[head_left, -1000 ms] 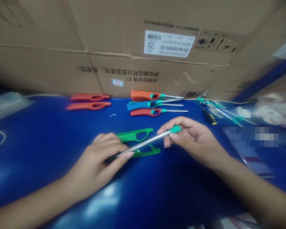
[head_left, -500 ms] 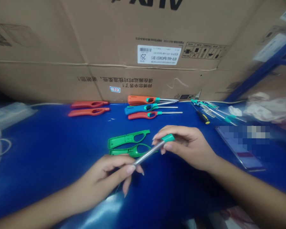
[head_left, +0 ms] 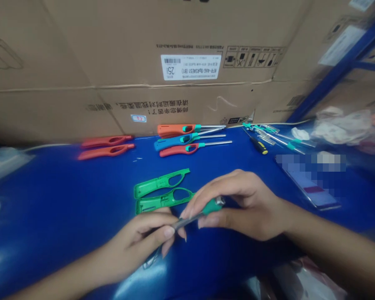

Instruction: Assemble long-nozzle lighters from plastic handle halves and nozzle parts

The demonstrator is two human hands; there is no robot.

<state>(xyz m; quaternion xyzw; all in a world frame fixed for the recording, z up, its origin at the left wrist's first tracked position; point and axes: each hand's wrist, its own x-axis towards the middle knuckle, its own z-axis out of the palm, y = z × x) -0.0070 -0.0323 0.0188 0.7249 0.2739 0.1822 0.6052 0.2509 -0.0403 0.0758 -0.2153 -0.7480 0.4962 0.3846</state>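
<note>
- While pinched between both hands, a steel tube [head_left: 183, 223] with a green collar [head_left: 211, 206]: level above the blue workbench [head_left: 50, 208], just in front of the 2 green shell halves [head_left: 161, 181], the collar toward the right.
- Left hand [head_left: 137, 237]: thumb and first fingers together on the tube's narrow end, the remaining fingers loosely curled below it.
- Right hand [head_left: 246, 208]: fingers and thumb clamped around the green collar, fingertips reaching along the tube toward the left hand.
- Green shell halves: open, side by side and nearly touching, no tube in either, the lower one just beside the left hand's fingers.
- Farther along the bench: 3 utility lighters [head_left: 181, 141] in orange, blue and red, close together, tubes fitted, apparently complete.
- To their left: 2 red shell halves [head_left: 106, 146], parallel and unfilled, so 2 sets of halves apparently left open.
- To their right: a yellow-and-black screwdriver [head_left: 258, 146], several loose tubes [head_left: 278, 139] with green collars, and a phone [head_left: 309, 183] with a pixelated screen.
- Behind everything: a large cardboard carton [head_left: 143, 104] with a barcode label.
</note>
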